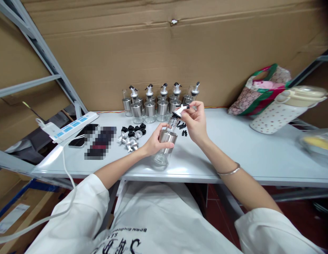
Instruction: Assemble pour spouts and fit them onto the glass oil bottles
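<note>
My left hand [159, 140] is wrapped round the steel-banded middle of a glass oil bottle [162, 158], which tilts to the right near the table's front edge. A white pour spout [180, 110] with a black stopper sits at the mouth of this bottle. My right hand [195, 119] pinches the spout's upper end by its black tip. Left of the bottle lie several black stoppers [134, 129] and several white spout pieces [130, 141]. Small black parts [184, 133] lie partly behind my right hand.
Several oil bottles [150, 111], most with spouts, stand along the cardboard wall [143, 53]. A power strip [74, 126] and a phone [82, 135] lie left. On the right are a cloth bag [255, 93], a dotted thermos jug [275, 112] and a blurred bowl [319, 143].
</note>
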Tool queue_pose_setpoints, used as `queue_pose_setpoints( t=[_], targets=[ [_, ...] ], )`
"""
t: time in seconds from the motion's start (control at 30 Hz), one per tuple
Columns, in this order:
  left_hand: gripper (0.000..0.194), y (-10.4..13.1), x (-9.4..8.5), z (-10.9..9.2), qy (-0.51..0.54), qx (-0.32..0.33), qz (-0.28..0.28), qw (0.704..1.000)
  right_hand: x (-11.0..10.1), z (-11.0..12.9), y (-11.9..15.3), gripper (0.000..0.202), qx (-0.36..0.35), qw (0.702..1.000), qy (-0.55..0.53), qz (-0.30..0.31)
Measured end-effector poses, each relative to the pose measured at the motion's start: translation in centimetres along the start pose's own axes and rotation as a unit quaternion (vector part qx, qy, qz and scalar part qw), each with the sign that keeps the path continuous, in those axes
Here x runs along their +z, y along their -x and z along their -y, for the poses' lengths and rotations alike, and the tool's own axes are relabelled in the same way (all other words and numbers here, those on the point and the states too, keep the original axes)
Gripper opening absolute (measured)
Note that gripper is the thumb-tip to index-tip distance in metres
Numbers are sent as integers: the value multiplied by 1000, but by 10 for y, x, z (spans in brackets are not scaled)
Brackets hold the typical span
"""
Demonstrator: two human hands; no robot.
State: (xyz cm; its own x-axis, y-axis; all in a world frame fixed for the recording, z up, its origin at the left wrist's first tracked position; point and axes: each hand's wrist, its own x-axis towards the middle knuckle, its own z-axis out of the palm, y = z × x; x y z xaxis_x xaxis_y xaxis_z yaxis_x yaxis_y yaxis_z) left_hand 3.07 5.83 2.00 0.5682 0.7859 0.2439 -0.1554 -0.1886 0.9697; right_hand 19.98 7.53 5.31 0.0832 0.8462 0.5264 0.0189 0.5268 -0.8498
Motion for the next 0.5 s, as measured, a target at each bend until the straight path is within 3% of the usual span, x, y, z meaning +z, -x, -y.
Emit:
queue_pose_setpoints(
  t=[0.17, 0.33, 0.5],
  targets=[
    [67, 0, 0, 2, -1, 5, -6, 1000, -2, 5, 3, 44, -3, 999, 1, 40],
    [68, 0, 0, 1, -4, -3, -13, 1000, -4, 5, 6, 40, -52, 993, 17, 108],
    [68, 1, 0, 0, -19, -3, -37, 999, -4, 0, 8, 68, -64, 981, 45, 175]
  ],
)
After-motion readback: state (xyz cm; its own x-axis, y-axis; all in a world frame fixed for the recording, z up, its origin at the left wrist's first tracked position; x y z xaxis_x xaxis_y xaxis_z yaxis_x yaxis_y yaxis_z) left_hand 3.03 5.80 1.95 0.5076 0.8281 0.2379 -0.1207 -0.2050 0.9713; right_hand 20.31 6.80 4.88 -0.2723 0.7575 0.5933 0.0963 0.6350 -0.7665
